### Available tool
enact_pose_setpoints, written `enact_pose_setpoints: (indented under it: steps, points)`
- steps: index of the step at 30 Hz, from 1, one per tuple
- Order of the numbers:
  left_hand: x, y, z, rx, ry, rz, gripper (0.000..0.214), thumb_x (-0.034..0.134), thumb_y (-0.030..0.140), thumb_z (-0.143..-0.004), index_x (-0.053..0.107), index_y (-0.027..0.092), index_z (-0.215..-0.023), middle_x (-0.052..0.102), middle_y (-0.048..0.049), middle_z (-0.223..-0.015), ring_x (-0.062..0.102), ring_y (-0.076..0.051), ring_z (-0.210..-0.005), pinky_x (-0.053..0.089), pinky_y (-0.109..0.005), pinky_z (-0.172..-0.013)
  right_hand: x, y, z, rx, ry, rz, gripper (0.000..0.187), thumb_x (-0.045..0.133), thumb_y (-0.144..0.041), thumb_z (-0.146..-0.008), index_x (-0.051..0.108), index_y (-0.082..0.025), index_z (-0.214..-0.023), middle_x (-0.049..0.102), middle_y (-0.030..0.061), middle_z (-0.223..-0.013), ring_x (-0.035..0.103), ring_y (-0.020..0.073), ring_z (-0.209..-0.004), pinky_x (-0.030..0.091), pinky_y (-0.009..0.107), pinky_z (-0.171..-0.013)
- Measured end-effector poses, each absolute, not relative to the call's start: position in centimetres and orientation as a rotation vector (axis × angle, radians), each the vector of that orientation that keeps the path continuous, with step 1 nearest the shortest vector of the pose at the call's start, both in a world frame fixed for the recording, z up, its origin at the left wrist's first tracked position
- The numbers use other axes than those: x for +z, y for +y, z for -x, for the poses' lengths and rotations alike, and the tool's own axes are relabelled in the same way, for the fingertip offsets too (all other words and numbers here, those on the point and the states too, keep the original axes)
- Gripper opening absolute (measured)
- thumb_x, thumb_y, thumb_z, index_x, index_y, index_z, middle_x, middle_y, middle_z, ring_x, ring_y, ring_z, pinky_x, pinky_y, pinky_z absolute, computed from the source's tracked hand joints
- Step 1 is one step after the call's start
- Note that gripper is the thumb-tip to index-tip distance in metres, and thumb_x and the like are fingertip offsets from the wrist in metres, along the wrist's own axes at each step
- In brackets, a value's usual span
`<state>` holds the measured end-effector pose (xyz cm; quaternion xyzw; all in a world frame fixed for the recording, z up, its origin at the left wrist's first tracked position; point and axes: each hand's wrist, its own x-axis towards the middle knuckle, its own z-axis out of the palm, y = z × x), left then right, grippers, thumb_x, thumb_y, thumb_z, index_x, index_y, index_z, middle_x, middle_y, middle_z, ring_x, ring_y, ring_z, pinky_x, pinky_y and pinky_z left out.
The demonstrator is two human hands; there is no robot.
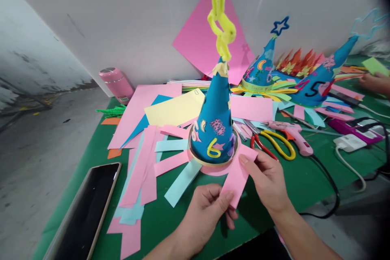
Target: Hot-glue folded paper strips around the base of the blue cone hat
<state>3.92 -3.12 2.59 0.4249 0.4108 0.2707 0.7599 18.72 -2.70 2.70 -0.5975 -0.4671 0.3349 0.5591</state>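
One pink strip [239, 176] is pinched at both ends, the left hand [207, 210] holding its lower end between thumb and fingers, the right hand [270, 176] its upper end. It is at five o'clock from the blue cone hat [212, 113], upright on the green desk [164, 233]. A capped pink bottle [117, 85], contents hidden, is at ten; a phone [85, 213] at eight, a glue gun [292, 131] at three.

We read a yellow 6 [214, 148] on the central blue paper cone hat [215, 103] and a black 5 [312, 89] on the rightmost blue paper cone hat [327, 74]; the pink cylindrical bottle's [115, 83] small label [124, 99] is too blurred for us.
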Motion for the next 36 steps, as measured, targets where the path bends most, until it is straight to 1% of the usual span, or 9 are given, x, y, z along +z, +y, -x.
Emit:
enact_pose_setpoints:
  steps: [4,12,16,19,22,26,30,32,36]
  points:
    - [2.4,-3.2,-3.9,0.600,0.854,-0.878,0.028,0.068,0.037,-0.066,0.058,0.012,-0.059,0.059,-0.0016,-0.054,0.052,-0.008,-0.043,0.037,-0.019,-0.046,2.8,-2.9,-18.7,0.790,-1.112,1.392,0.015,0.055,-0.031,-0.079,0.057,-0.017,-0.073,0.046,-0.0032,-0.058,0.039,0.0088,-0.050,0.033,0.021,-0.044]
    - [2.3,-3.0,-3.8,0.548,0.849,-0.853,0.024,0.074,0.032,-0.059,0.061,0.012,-0.066,0.056,0.0015,-0.054,0.046,-0.006,-0.044,0.036,-0.019,-0.046,2.7,-2.7,-18.8,0.781,-1.117,1.373,0.015,0.055,-0.030,-0.079,0.058,-0.016,-0.076,0.049,-0.0025,-0.059,0.041,0.0094,-0.052,0.035,0.022,-0.047]
    - [2.6,-3.0,-3.8,0.565,0.834,-0.905,0.023,0.068,0.033,-0.067,0.063,0.011,-0.065,0.061,-0.0027,-0.059,0.052,-0.008,-0.048,0.039,-0.021,-0.053,2.8,-2.6,-19.0,0.785,-1.098,1.362,0.015,0.055,-0.030,-0.079,0.058,-0.016,-0.076,0.049,-0.0028,-0.058,0.043,0.0094,-0.052,0.037,0.021,-0.047]
    - [2.4,-2.9,-3.6,0.585,0.771,-0.938,0.027,0.059,0.035,-0.076,0.067,0.010,-0.070,0.065,-0.0064,-0.066,0.054,-0.010,-0.051,0.040,-0.023,-0.058,3.0,-2.5,-19.2,0.797,-1.098,1.333,0.013,0.056,-0.029,-0.079,0.059,-0.016,-0.075,0.049,-0.0038,-0.057,0.043,0.0088,-0.051,0.037,0.020,-0.046]
    - [2.1,-2.9,-3.4,0.537,0.714,-0.954,0.031,0.053,0.036,-0.080,0.069,0.010,-0.074,0.066,-0.0079,-0.068,0.055,-0.011,-0.054,0.040,-0.025,-0.059,3.0,-2.4,-19.4,0.823,-1.094,1.309,0.013,0.057,-0.028,-0.079,0.059,-0.017,-0.072,0.048,-0.0048,-0.056,0.042,0.0076,-0.050,0.036,0.019,-0.046]
    - [2.5,-2.9,-3.1,0.482,0.708,-1.051,0.034,0.048,0.035,-0.083,0.070,0.010,-0.079,0.065,-0.0075,-0.063,0.056,-0.015,-0.062,0.040,-0.027,-0.067,2.7,-2.4,-19.8,0.885,-1.071,1.274,0.009,0.059,-0.027,-0.077,0.060,-0.018,-0.075,0.049,-0.0051,-0.057,0.042,0.0072,-0.052,0.036,0.018,-0.047]
    - [3.0,-2.8,-3.1,0.572,0.651,-1.062,0.025,0.054,0.031,-0.079,0.068,0.013,-0.088,0.063,-0.0063,-0.079,0.054,-0.017,-0.077,0.039,-0.029,-0.075,2.8,-2.6,-19.7,1.001,-1.122,1.227,0.009,0.057,-0.026,-0.079,0.059,-0.018,-0.078,0.049,-0.0042,-0.062,0.043,0.0080,-0.055,0.036,0.019,-0.049]
    - [2.8,-2.7,-3.3,0.634,0.664,-1.009,0.024,0.059,0.032,-0.075,0.065,0.014,-0.090,0.061,-0.0038,-0.079,0.052,-0.015,-0.075,0.039,-0.027,-0.072,3.0,-2.8,-19.3,1.097,-1.211,1.211,0.012,0.054,-0.026,-0.081,0.057,-0.017,-0.074,0.047,-0.0039,-0.062,0.041,0.0082,-0.056,0.035,0.019,-0.050]
    - [2.1,-2.7,-3.4,0.710,0.832,-0.969,0.027,0.063,0.037,-0.071,0.058,0.012,-0.066,0.051,0.0012,-0.061,0.042,-0.009,-0.059,0.033,-0.020,-0.056,3.3,-3.1,-18.2,1.166,-1.388,1.203,0.016,0.051,-0.024,-0.082,0.051,-0.016,-0.069,0.042,-0.0036,-0.062,0.038,0.0087,-0.058,0.033,0.021,-0.052]
